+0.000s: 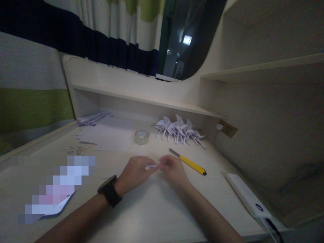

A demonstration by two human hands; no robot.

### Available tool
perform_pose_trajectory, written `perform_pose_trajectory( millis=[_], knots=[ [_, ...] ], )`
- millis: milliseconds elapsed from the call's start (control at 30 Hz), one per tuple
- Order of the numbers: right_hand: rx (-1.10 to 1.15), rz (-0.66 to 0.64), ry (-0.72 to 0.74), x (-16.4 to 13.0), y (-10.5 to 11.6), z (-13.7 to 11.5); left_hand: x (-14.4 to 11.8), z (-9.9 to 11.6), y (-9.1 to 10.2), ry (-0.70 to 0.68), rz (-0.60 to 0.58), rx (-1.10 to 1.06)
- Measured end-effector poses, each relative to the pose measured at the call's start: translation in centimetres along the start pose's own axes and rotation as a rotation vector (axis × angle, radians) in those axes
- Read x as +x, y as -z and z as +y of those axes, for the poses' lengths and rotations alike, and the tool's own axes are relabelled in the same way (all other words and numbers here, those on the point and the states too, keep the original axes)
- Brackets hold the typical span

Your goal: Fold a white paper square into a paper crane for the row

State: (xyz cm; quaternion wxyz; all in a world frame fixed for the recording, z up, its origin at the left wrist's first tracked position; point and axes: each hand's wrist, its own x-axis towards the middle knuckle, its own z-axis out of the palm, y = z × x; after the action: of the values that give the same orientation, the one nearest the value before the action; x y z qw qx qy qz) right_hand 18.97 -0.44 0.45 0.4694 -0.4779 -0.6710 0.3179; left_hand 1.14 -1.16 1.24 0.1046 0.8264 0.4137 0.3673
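Note:
My left hand, with a black watch on its wrist, is closed in a pinch on a small white paper piece. My right hand meets it fingertip to fingertip, pinching at the piece's right end. The fingers cover most of the piece, so its full shape is hidden. Just beyond my right hand lies a yellow utility knife, its blade extended toward the upper left. Behind the hands stands a roll of clear tape. Several white paper pinwheels are heaped at the back right.
White paper sheets lie at the back left, beside a bundle of narrow paper strips. Small pale bits are scattered nearby. A pixelated device lies at left. At right, a white box-like device has cables near the wall.

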Motion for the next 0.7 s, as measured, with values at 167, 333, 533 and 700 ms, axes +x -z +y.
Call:
perform_pose_trajectory(
  millis=[167, 333, 533, 700],
  knots=[
    [0.058, 0.056, 0.095, -0.2, 0.1, -0.3, -0.1, -0.1, -0.1, -0.069, 0.052, 0.011],
    [-0.065, 0.071, 0.339, -0.5, 0.5, -1.0, 0.0, -0.4, -0.1, -0.022, 0.08, -0.034],
    [-0.088, 0.084, 0.414, -0.6, 0.5, -1.0, 0.1, -0.1, 0.3, 0.013, 0.06, -0.061],
    [-0.151, 0.023, 0.354, -0.7, 0.5, -1.2, 0.2, 0.1, 0.6, 0.008, 0.032, -0.044]
  ],
)
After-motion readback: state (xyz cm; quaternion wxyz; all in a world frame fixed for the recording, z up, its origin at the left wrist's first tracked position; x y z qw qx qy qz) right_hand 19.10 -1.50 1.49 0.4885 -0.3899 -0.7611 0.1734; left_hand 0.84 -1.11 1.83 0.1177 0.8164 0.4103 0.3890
